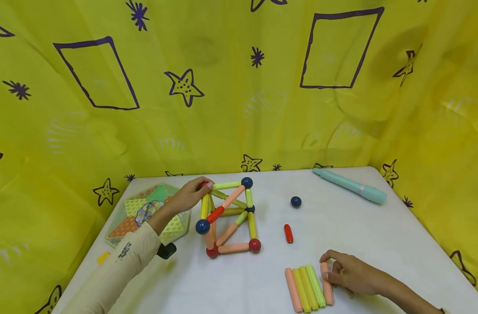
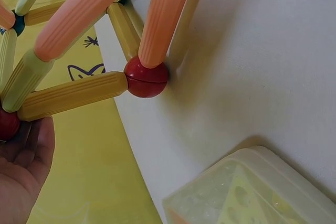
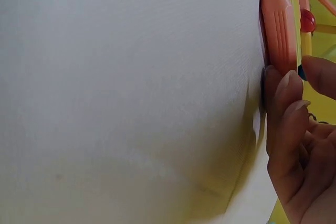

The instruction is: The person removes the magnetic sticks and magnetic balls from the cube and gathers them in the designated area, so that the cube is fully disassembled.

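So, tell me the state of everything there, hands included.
Left hand: gripping the frame at a corner
Frame: joined together
Right hand: pinching a pink stick
Pink stick: held
Other four sticks: lying side by side
Loose red stick: lying flat
Blue ball: apart from the frame
Teal tube: lying down
Box: lying flat, pieces inside

The curtain (image 1: 231,126) is loud yellow, drawn over with dark purple stars, rectangles and spiky bursts; the table (image 1: 254,288) is plain white. Near its middle, the rod-and-ball frame (image 1: 232,248) mixes salmon, yellow, lime and a dash of red between red and navy balls (image 1: 246,182). Toward the front edge, the row of rods (image 1: 308,288) runs salmon, mustard, mustard, lime, and the end rod (image 1: 327,288) is salmon again. By the left edge, a pale green tub (image 1: 187,224) shows orange and yellow; by the far right corner, a mint tube (image 1: 350,186). The loose ball (image 1: 296,202) is navy, the short stick (image 1: 288,233) red.
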`<state>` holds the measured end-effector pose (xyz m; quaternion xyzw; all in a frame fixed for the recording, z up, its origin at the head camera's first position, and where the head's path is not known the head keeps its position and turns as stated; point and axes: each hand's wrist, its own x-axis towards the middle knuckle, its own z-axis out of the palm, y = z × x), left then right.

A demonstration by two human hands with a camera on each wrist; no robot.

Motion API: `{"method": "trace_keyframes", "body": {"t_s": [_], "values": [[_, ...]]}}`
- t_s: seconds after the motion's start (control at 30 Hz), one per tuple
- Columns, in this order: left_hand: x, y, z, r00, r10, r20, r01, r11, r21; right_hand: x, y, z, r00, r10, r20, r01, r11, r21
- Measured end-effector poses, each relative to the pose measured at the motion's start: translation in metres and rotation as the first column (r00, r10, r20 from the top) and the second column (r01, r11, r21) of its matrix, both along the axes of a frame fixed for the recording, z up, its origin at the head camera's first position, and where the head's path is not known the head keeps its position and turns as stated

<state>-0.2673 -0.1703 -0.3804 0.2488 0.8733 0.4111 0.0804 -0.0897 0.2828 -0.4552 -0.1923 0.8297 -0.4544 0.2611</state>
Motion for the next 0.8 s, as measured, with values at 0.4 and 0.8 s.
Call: {"method": "trace_keyframes", "body": {"t_s": [0.4, 0.8], "values": [[0.005, 0.001, 0.005, 1.0, 0.006, -0.001, -0.006, 1.0, -0.004, 0.003, -0.005, -0.003, 0.997, 0.028, 0.068, -0.021, 0.994, -0.103], [-0.005, -0.004, -0.006, 1.0, -0.008, -0.009, 0.008, 1.0, -0.001, 0.003, -0.011, 0.007, 0.989, 0.0, 0.148, 0.011, 0.998, -0.069]]}}
